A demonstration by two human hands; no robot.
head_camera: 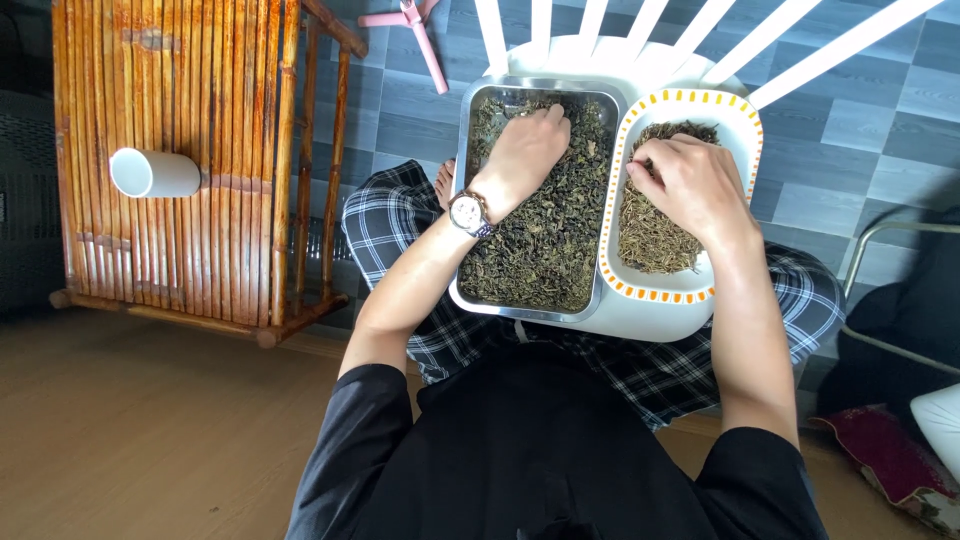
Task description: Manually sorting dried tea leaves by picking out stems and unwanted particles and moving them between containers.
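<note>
A steel tray [465,200] full of dark dried leaves [550,240] rests on a white chair seat in front of me. Beside it on the right stands a white dish with an orange-dotted rim [655,292] holding paler dried stems [650,235]. My left hand [525,150], with a wristwatch on the wrist, lies palm down in the leaves at the far end of the tray, fingers curled into them. My right hand [690,180] hovers over the dish with fingertips pinched together at its upper left; what they pinch is too small to see.
A bamboo stool [200,160] stands at the left with a white cup [150,172] lying on it. A pink plastic piece [420,30] lies on the grey tile floor beyond. White chair slats [760,40] rise behind the tray. A red cushion [890,460] sits lower right.
</note>
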